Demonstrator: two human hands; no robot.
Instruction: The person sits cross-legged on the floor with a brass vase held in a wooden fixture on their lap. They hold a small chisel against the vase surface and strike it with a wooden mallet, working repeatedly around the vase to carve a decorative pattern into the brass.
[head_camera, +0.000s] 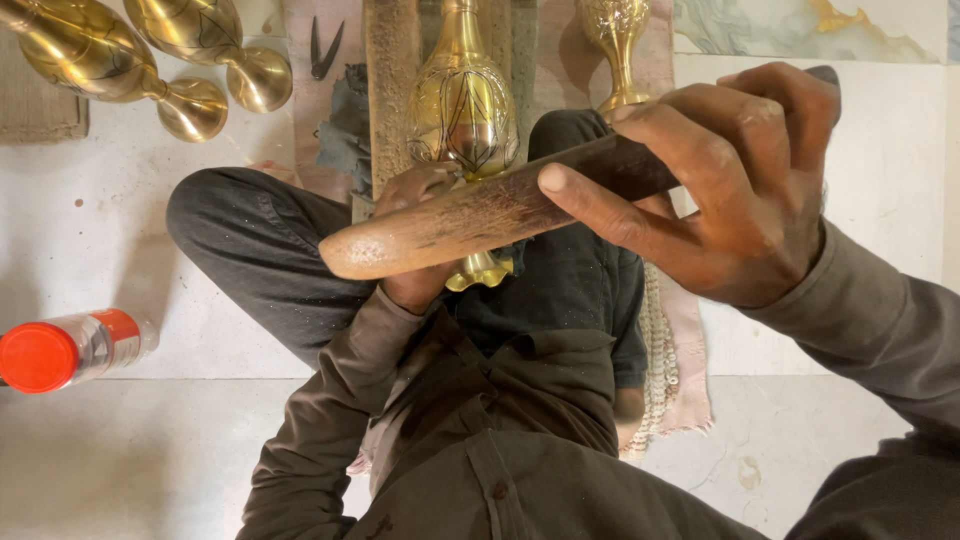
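Brass vase (462, 110) at frame centre, my left hand (418, 235) gripping its lower body; my right hand (745, 185) closed around wooden mallet (480, 215).

The right hand (735, 190) is hanging raised close to the camera, fingers curling tight around what it is gripping, thumb lying along the top, its sleeved forearm running off to the lower right. The left hand (420, 235) is sitting lower over the lap, fingers closing, partly hidden, elbow bending down beside the torso.
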